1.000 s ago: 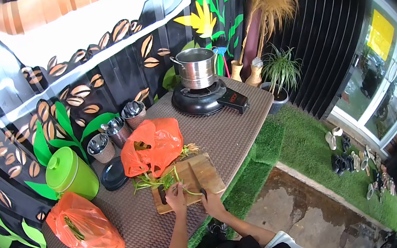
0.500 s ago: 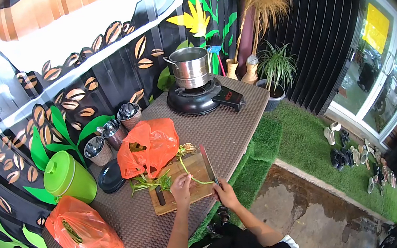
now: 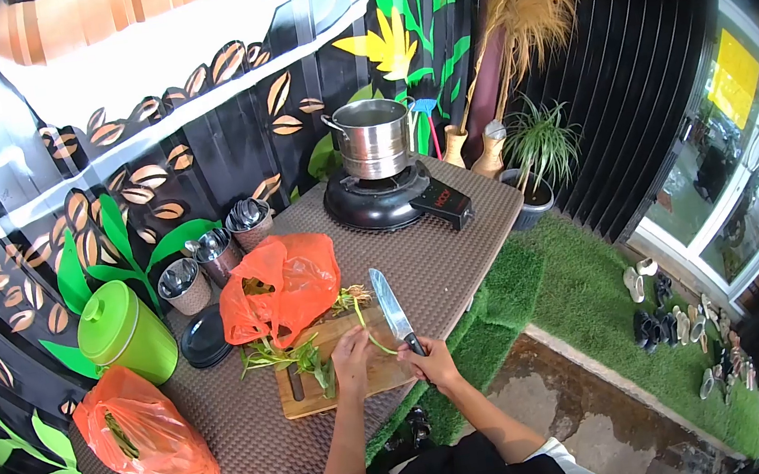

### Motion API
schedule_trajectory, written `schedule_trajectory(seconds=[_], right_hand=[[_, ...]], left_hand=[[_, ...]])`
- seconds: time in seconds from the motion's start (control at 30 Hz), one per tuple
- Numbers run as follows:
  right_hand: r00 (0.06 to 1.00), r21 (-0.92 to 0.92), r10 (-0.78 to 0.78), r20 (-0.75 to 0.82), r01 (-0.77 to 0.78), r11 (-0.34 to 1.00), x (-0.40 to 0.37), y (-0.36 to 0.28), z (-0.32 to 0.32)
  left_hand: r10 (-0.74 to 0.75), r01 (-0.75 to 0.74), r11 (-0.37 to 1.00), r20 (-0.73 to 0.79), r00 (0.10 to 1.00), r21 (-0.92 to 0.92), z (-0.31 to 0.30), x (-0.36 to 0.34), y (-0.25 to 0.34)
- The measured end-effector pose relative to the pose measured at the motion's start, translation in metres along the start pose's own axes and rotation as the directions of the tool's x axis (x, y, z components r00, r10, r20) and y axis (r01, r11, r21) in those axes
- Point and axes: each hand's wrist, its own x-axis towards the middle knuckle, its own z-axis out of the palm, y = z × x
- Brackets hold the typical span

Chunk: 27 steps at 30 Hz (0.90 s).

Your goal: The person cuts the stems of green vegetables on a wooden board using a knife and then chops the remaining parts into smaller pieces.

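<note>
My right hand (image 3: 431, 363) grips the black handle of a knife (image 3: 390, 305), its blade angled up and away over the right side of a wooden cutting board (image 3: 381, 378). My left hand (image 3: 350, 354) is closed on a leafy green vegetable, whose leaves hang below the fingers. A thin green stem (image 3: 378, 340) curves between my two hands; whether the right fingertips touch it is hard to tell. More leafy greens (image 3: 268, 355) lie at the board's left edge. Rooty stem ends (image 3: 352, 297) rest at its far edge, beside an open orange plastic bag (image 3: 294, 282).
A second orange bag (image 3: 153, 449) and a green lidded container (image 3: 127, 335) stand at left. Black plates (image 3: 207, 338) and cutlery cups (image 3: 217, 255) line the wall side. A steel pot (image 3: 374, 142) sits on a black portable stove (image 3: 375, 201) at the far end.
The knife has turned so that its blade shows broadside, tilted further left. The stem between my hands bends more sharply. The camera view has shifted slightly.
</note>
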Motion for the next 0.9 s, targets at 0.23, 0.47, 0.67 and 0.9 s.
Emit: schedule_trajectory(seconds=[0.23,0.47,0.67,0.9], right_hand=[[1.0,-0.068,0.014,-0.003,-0.014,0.998,-0.001,-0.003,0.014],[0.974,-0.236,-0.062,-0.216,0.01,0.972,-0.001,-0.007,0.037],[0.994,-0.004,-0.038,-0.098,0.038,0.999,-0.011,-0.048,0.059],[0.997,0.119,0.074,-0.02,-0.071,0.99,-0.021,-0.051,0.05]], left_hand=[[-0.043,0.051,0.991,0.069,0.997,-0.123,0.009,0.01,0.037],[0.067,-0.076,0.983,0.063,0.996,0.167,0.011,0.003,0.051],[0.046,-0.07,0.984,0.14,0.989,0.166,0.005,-0.015,0.043],[0.044,-0.078,0.975,0.164,0.985,0.207,0.002,-0.018,0.029]])
